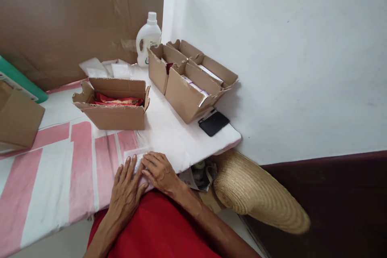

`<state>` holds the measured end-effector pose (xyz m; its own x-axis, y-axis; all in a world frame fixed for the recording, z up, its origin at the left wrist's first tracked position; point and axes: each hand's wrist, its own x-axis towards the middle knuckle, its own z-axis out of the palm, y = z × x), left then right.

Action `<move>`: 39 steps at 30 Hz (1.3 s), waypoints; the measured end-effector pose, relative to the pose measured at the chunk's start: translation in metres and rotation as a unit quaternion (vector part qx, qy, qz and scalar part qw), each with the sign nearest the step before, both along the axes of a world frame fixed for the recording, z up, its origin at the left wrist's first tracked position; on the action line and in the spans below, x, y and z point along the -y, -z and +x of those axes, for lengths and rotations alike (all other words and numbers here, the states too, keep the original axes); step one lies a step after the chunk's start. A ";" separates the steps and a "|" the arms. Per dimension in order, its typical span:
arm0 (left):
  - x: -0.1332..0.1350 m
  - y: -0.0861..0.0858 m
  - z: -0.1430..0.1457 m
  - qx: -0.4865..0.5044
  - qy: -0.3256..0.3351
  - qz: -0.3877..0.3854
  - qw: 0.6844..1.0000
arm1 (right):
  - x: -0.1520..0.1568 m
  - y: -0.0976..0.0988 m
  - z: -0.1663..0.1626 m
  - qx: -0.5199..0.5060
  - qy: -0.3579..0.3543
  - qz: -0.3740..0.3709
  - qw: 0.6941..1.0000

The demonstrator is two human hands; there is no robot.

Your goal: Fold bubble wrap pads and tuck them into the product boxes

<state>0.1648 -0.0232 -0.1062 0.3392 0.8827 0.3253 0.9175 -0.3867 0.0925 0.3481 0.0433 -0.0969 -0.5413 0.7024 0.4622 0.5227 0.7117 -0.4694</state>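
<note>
Both my hands rest at the near edge of a table covered in a pink and white cloth (54,169). My left hand (125,191) lies flat with its fingers stretched out, on a small clear plastic packet (139,159). My right hand (160,171) lies beside it, fingers extended and pressing on the same packet. Neither hand grips anything. An open cardboard box (113,105) with red packets inside stands just beyond my hands.
Two more open cardboard boxes (190,80) sit at the back right by the white wall, with a black phone (213,123) beside them. A white bottle (148,40) stands behind. A brown cardboard piece (18,119) lies left. A straw hat (256,191) hangs below the table corner.
</note>
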 end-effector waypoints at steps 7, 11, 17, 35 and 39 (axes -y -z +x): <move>-0.014 0.000 -0.020 0.005 0.026 -0.001 1.000 | -0.004 0.007 0.009 0.064 -0.041 -0.010 0.997; -0.032 -0.005 -0.035 -0.003 0.104 0.069 0.992 | -0.014 0.001 0.005 0.153 -0.066 0.070 0.984; -0.053 -0.098 -0.034 0.050 0.139 0.106 0.983 | -0.039 -0.078 0.006 0.118 -0.046 0.169 0.977; -0.134 -0.141 -0.086 0.024 0.017 0.219 0.975 | -0.204 -0.192 -0.096 0.390 -0.115 0.113 0.906; -0.128 -0.143 -0.084 0.049 0.017 0.218 0.974 | -0.211 -0.185 -0.101 0.392 -0.110 0.064 0.911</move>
<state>0.0806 0.1045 0.0371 0.3147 0.6415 0.6996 0.8986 -0.4387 -0.0020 0.2472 0.2547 0.0882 -0.8617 0.5042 -0.0574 0.4994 0.8626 0.0803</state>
